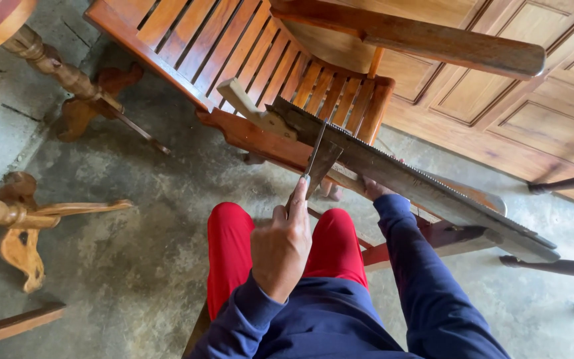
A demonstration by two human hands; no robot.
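A long hand saw (406, 179) lies teeth-up across the armrest of a wooden slatted chair (247, 46), its pale wooden handle (254, 110) at the far left end. My left hand (280, 246) is closed around the handle end of a dark metal file (320, 159), whose tip rests across the saw's teeth near the handle. My right hand (373, 189) reaches under the blade and grips it from below; the saw mostly hides its fingers. My red trousers (230, 246) and blue sleeves fill the lower middle.
A panelled wooden door (513, 86) lies flat behind the chair. Turned wooden table legs (54, 66) and carved feet (18, 246) stand at the left on the concrete floor (134, 199). Dark metal legs (566, 183) stick in from the right.
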